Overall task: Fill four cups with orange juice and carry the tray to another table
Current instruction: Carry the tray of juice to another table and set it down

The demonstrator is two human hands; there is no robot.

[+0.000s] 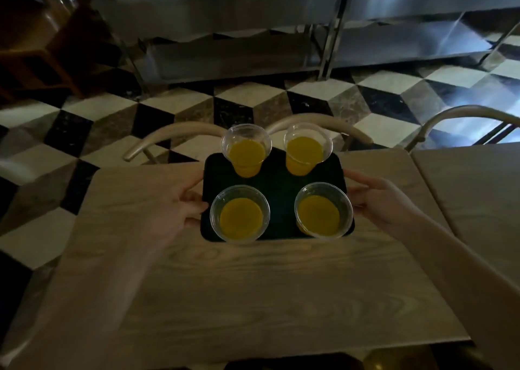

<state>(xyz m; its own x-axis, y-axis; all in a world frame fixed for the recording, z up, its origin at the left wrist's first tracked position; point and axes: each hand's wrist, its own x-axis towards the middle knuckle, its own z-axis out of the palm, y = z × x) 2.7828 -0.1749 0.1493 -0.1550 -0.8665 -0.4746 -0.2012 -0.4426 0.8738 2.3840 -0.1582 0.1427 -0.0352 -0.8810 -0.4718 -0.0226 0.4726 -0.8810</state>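
While the tray [277, 184] sits near our table [225, 285]'s 12 o'clock edge — bare wood toward 6 — left hand [180, 209] and right hand [385, 200] clasp its sides.

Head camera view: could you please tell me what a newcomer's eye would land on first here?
Four clear cups of orange juice stand two by two on a dark tray at the far middle of a pale wooden table. The left hand and the right hand grip the tray's two side edges. Beyond the table lies a bold chequered floor with curved chair backs at the far edge.
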